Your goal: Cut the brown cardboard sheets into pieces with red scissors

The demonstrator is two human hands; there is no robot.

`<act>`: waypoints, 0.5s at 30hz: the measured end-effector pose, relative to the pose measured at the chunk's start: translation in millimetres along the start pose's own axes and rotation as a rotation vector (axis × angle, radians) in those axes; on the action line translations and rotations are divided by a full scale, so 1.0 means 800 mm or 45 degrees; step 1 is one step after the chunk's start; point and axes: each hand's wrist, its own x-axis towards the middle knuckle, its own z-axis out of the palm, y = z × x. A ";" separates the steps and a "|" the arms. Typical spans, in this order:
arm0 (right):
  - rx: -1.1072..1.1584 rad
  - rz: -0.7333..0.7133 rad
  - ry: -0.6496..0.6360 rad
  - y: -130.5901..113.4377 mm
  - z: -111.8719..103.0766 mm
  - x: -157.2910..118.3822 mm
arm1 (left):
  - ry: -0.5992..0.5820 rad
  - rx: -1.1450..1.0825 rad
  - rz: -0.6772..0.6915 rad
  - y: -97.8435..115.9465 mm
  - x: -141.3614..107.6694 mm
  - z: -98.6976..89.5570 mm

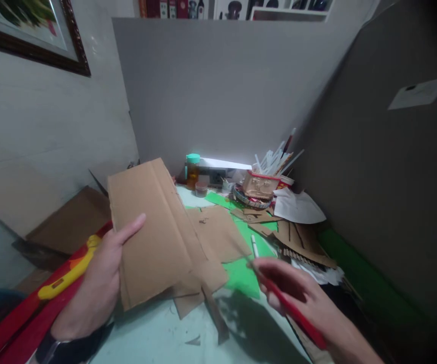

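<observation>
Leaning over the pale table (146, 333), a cardboard sheet (148, 237) was gripped at one edge by the left hand (100, 283), a red-handled tool (298, 314) by the right hand (309, 288). Held from one side only, the sheet could have been twisted loose if pushed.

cardboard sheet (222, 232) on table (127, 333), jar (192, 172) behind it, straw-filled box (262, 185) right of jar
</observation>
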 end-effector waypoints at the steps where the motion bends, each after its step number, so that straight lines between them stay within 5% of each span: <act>1: 0.241 -0.041 0.051 0.003 0.013 0.006 | -0.005 0.013 0.023 -0.003 0.001 -0.001; 5: 0.748 0.013 0.057 0.016 0.069 0.027 | -0.123 0.103 0.054 -0.023 0.001 0.001; 9: 0.699 0.035 0.181 0.031 0.104 0.036 | -0.266 0.178 -0.010 -0.041 -0.008 0.016; 15: 0.752 -0.149 0.414 0.062 0.120 0.054 | -0.373 0.085 -0.194 -0.046 -0.023 0.020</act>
